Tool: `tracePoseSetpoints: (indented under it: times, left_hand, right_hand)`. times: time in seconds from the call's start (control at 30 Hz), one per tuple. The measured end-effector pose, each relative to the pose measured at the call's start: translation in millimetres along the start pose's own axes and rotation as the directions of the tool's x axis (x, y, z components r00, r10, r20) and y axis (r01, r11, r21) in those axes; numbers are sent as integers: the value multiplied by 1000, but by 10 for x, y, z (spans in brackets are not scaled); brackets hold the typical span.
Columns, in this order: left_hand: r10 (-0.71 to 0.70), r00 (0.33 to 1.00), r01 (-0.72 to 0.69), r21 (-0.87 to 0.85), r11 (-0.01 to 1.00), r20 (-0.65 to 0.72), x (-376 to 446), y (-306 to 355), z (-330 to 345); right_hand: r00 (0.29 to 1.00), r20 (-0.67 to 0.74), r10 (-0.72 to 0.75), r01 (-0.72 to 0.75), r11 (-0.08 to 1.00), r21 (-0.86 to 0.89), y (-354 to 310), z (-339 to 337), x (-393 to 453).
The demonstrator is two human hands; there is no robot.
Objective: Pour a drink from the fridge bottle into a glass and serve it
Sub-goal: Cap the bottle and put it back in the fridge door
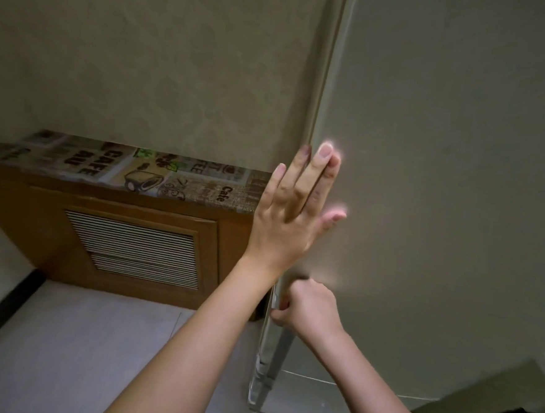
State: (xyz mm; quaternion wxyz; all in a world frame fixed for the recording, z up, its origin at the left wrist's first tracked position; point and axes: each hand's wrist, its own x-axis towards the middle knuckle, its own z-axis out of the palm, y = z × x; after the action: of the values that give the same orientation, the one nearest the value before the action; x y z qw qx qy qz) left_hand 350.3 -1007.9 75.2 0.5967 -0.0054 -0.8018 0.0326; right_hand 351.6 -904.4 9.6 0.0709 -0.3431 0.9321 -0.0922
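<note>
The grey fridge door point(443, 186) fills the right half of the head view and is closed. My left hand point(293, 207) lies flat against the door's left edge, fingers spread and pointing up. Below it, my right hand point(309, 305) is curled around the vertical silver door handle point(270, 361) at the door's left side. No bottle or glass is in view.
A low wooden cabinet point(54, 217) with a slatted vent panel point(133, 245) stands left of the fridge, topped by a café-print cover point(122, 166). Beige wall rises behind it. Pale tiled floor point(77, 354) lies in front. A dark object sits at the bottom right corner.
</note>
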Motion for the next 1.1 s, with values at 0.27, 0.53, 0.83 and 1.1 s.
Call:
tracePoseSetpoints:
  times: [0.27,0.53,0.83,1.1]
  left_hand:
    - [16,1000,-16,9,1000,9,38,-57,90]
    - [8,999,-12,85,996,45,46,-63,17]
    - [-10,953,38,-86,996,303,42,-124,-663]
    - [-18,834,220,-303,927,552,-367,-75,-1519]
  right_hand:
    - [999,-41,-3,1,999,-37,-5,3,78]
    - [998,-5,68,-68,998,-14,-42,-38,58]
    - [989,2,150,-150,989,-9,-298,-126,-480]
    - [899,-317,302,-264,952,157,-521,-237,-1577]
